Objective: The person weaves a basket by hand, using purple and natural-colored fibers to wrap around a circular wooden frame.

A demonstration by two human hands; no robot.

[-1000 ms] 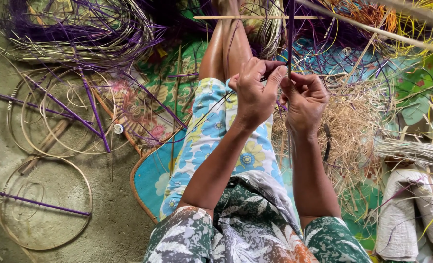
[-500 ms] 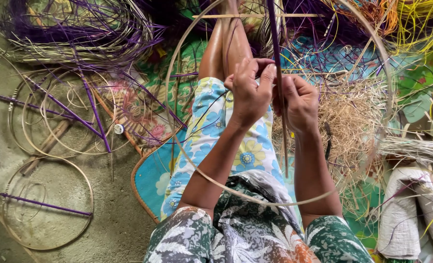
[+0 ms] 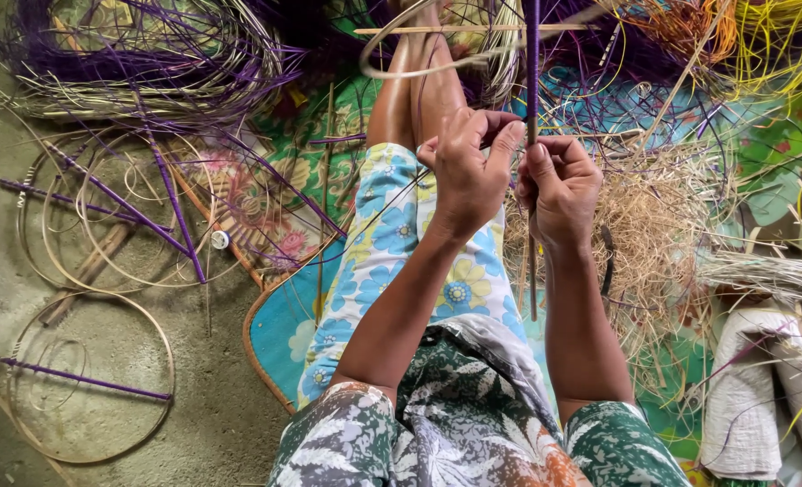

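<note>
purple stick (image 3: 532,63) between both hands

Light: soft, even daylight, moderately bright | Shadows: faint, diffuse beneath the forearms and on the floor (image 3: 103,361) | Glare: slight shine on the purple stick (image 3: 532,54) | Focus: hands (image 3: 509,180) sharp | Blur: motion smear on the cane hoop (image 3: 419,54) at top | Distortion: wide-angle stretching toward the edges | Colour: saturated
</note>
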